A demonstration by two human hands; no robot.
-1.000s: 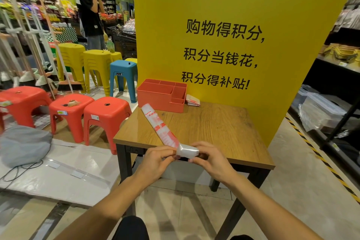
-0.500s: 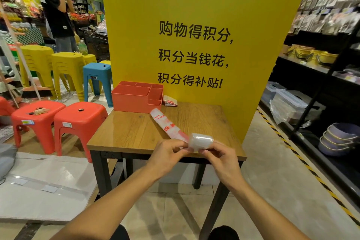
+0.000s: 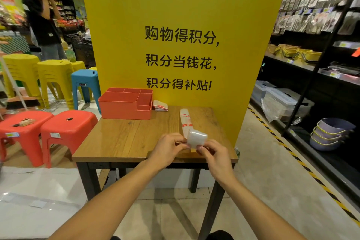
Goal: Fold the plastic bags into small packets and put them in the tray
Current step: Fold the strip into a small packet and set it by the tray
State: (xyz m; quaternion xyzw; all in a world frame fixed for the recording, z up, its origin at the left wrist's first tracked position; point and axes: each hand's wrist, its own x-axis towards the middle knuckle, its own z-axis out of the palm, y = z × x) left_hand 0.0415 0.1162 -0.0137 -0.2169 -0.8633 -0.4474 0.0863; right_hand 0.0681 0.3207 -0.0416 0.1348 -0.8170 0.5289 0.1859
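Left hand (image 3: pixel 169 148): fingers curled, pinching the bag's folded end.
Right hand (image 3: pixel 213 153): pinching that same fold.
Plastic bag (image 3: pixel 196 137): near end folded, strip trailing along the surface (image 3: pixel 126 138).
Tray (image 3: pixel 124 107): far-left corner, folded packet (image 3: pixel 160 105) just beside.

The long flattened strip of white, red-printed plastic bag (image 3: pixel 185 121) has swung from pointing at 11 o'clock, toward the orange divided plastic tray (image 3: pixel 120 110), to pointing at about 12 o'clock. Its near end, a low flat fold a second ago, is now a thicker squarish packet (image 3: pixel 196 138) tilted upright. The left hand (image 3: pixel 167 150) and right hand (image 3: pixel 214 154) have risen with it.
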